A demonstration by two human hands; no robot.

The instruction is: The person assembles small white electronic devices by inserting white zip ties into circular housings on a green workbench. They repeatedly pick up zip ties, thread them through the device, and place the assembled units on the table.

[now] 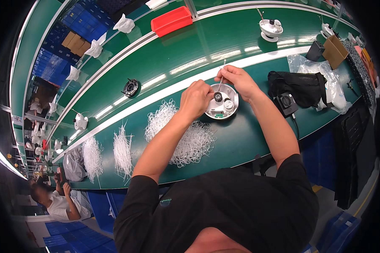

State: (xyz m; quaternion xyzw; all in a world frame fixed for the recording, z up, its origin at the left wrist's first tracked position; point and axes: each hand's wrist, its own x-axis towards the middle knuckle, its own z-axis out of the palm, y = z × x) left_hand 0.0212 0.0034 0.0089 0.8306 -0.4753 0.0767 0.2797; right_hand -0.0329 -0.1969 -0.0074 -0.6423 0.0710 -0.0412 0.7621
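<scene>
A round white camera-like housing (233, 110) lies open-side up on the green bench in front of me. Inside it sit a black lens barrel (218, 97), a small white round part (228, 104) and a strip of green circuit board (219, 115). At the housing's left rim is my left hand (196, 99), its fingers curled and pressed together; what they pinch is hidden. My right hand (238, 81) is above the far right rim, thumb and fingers closed on a thin cable (221, 84) that rises from the housing with its pale end sticking up.
White plastic loops (193, 145) and thin straight strips (122, 152) lie heaped to the left. A black ring-shaped part (131, 87), red bin (172, 21) and white assembly (270, 29) stand beyond. A black bag (297, 86) lies right. Another person (63, 204) sits far left.
</scene>
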